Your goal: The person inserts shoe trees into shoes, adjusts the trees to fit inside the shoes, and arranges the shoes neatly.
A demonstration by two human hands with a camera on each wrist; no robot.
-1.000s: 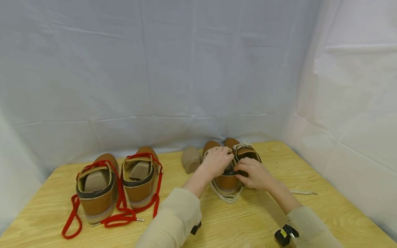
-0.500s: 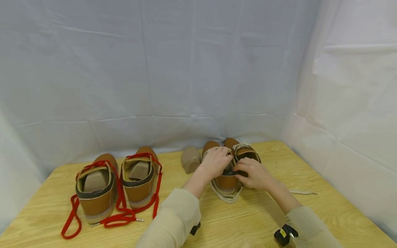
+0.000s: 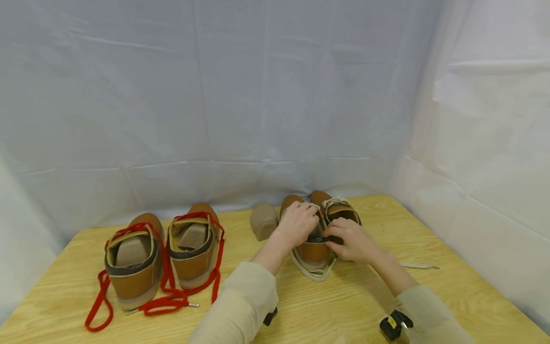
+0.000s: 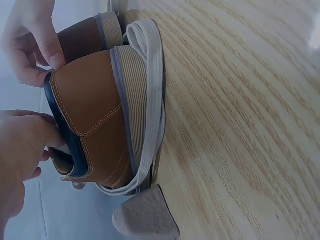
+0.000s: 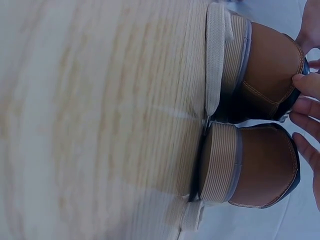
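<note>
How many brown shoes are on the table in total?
4. Two shoes with red laces stand at the table's left: one outermost, one beside it. Two with beige laces stand right of centre: one under both hands, one just right of it. None seems hidden.
</note>
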